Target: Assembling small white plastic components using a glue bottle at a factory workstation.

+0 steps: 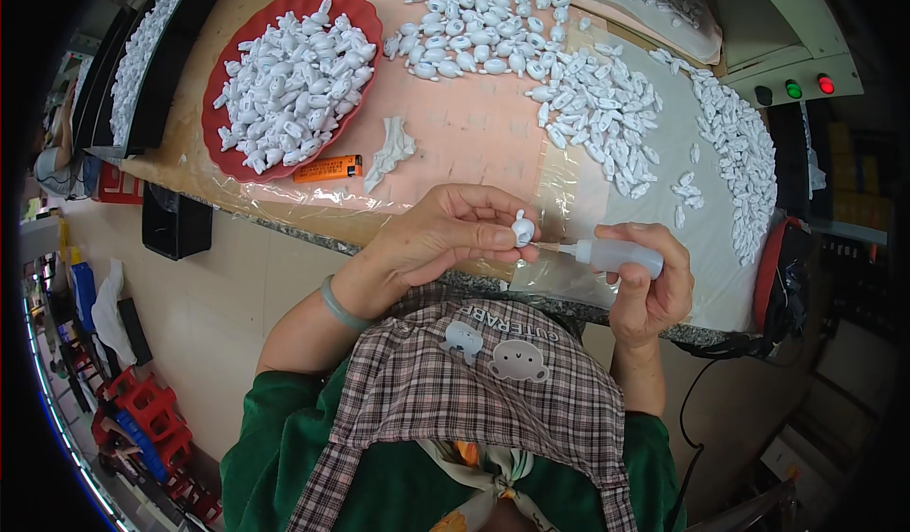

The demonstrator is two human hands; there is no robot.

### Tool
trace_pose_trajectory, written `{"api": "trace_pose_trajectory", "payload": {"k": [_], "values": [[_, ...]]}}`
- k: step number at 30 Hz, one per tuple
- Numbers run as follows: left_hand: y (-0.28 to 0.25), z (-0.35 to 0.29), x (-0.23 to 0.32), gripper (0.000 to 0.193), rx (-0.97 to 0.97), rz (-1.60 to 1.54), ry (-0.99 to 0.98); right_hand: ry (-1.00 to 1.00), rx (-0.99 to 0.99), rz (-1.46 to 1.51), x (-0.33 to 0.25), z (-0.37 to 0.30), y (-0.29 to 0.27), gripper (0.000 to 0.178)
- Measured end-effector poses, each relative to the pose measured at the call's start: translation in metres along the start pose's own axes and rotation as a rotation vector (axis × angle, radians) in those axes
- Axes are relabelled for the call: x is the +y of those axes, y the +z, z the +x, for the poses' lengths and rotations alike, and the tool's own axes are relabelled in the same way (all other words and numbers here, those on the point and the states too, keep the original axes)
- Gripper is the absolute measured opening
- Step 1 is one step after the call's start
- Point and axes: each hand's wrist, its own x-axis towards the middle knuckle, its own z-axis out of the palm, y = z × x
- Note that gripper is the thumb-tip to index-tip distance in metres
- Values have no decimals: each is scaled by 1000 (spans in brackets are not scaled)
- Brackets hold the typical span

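Between the thumb and fingers of my left hand (462, 234) is a small white figurine head (522, 230) with a pointed ear-like part on top. My right hand (654, 281) grips a translucent squeeze bottle (621, 255) lying nearly level. The bottle's thin nozzle points left, and its tip is at the figurine head; whether it touches cannot be made out. Both hands are above the table's near edge. Beyond them lie loose white rounded heads (474, 30) and a heap of slimmer white pieces (602, 106).
A red scalloped bowl (210, 120) heaped with white figurines stands at the left. Beside it lie an orange lighter (327, 169) and a crumpled whitish scrap (391, 153). More white pieces (735, 144) line the right side, near a grey machine (796, 39) with lit buttons.
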Motion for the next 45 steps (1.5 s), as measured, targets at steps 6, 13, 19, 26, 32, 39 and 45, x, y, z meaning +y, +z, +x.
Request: {"api": "trace_pose_trajectory", "payload": {"k": [6,13,19,26,32,39,45], "values": [[3,0,0,27,-5,-24,-54,10,-14,26,4,-2,-1,36],[4,-1,0,28,-27,-33,-90,19,3,42,3,-4,0,37],[3,0,-2,24,-39,-23,-63,6,88,49,0,-7,4,34],[4,-1,0,21,0,-28,-53,-125,35,-145,-1,-8,0,36],[2,-1,-1,20,28,-26,-12,-231,-23,-306,-6,-3,1,35],[-1,0,-3,18,31,-8,-2,-194,-34,-234,-3,-4,2,36],[0,1,-2,19,68,-18,5,55,161,128,10,-8,1,38]]}}
